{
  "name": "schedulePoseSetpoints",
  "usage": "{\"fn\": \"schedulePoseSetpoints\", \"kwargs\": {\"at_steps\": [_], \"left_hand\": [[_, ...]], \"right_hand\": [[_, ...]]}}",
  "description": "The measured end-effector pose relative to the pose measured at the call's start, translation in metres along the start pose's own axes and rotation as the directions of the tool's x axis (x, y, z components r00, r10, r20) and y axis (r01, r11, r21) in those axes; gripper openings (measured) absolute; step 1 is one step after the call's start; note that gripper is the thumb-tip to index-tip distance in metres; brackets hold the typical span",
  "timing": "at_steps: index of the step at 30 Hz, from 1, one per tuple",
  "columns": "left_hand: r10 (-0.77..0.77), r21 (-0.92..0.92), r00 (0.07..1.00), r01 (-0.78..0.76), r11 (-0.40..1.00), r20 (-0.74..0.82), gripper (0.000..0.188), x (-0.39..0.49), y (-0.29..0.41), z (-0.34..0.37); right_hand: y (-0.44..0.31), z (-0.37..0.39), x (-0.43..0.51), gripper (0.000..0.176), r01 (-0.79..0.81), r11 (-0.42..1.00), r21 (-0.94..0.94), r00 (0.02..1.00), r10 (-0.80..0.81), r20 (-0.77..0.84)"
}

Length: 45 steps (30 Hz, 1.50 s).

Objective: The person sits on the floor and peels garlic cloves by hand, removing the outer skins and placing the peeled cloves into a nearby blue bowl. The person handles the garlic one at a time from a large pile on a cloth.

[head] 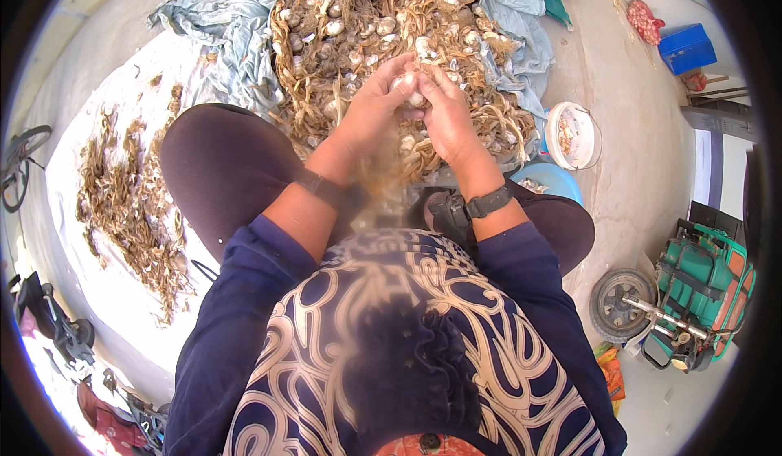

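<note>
Both of my hands meet in front of me, over a large heap of dried garlic (385,26) with braided stalks and loose skins. My left hand (380,98) and my right hand (446,107) hold a whitish garlic bulb (415,98) between them, thumbs on its near side. Fingers cover part of the bulb. The heap lies on a pale blue cloth (235,46). Right of it stands a white bucket (591,135) with garlic cloves inside, and a light blue basin (559,178) with skins or cloves is partly behind my right knee.
Dried stalks (128,205) lie on a white sheet (79,150) at the left. A blue bin (687,47) and a red net bag (643,22) are at the upper right. A green wheeled machine (696,272) stands at the lower right, a bicycle wheel (21,144) far left.
</note>
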State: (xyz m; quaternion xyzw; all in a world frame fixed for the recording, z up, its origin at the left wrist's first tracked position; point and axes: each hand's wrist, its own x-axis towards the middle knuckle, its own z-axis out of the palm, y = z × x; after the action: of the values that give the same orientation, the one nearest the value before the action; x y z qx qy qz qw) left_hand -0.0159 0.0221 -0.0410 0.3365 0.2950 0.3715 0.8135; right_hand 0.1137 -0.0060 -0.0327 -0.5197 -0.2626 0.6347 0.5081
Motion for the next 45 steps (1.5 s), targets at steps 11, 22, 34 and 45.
{"fn": "schedulePoseSetpoints", "kwargs": {"at_steps": [11, 22, 34, 45], "left_hand": [[0.168, 0.224, 0.973, -0.13, 0.966, -0.161, 0.038, -0.002, 0.005, 0.009], [0.035, -0.022, 0.953, -0.044, 0.999, -0.301, 0.025, 0.006, -0.001, -0.003], [0.111, -0.103, 0.974, -0.133, 0.986, -0.196, 0.031, 0.001, 0.009, 0.007], [0.046, -0.15, 0.941, -0.101, 0.984, -0.336, 0.026, -0.003, 0.019, 0.016]], "right_hand": [[0.002, 0.017, 0.016, 0.024, 0.067, 0.997, 0.04, 0.978, -0.058, -0.199], [-0.008, 0.017, 0.007, 0.05, 0.201, 0.901, -0.384, 0.976, -0.151, 0.156], [0.003, 0.015, 0.013, 0.058, 0.298, 0.9, -0.32, 0.954, -0.294, 0.06], [0.001, 0.025, 0.011, 0.054, 0.327, 0.828, -0.456, 0.931, -0.365, 0.006]]}}
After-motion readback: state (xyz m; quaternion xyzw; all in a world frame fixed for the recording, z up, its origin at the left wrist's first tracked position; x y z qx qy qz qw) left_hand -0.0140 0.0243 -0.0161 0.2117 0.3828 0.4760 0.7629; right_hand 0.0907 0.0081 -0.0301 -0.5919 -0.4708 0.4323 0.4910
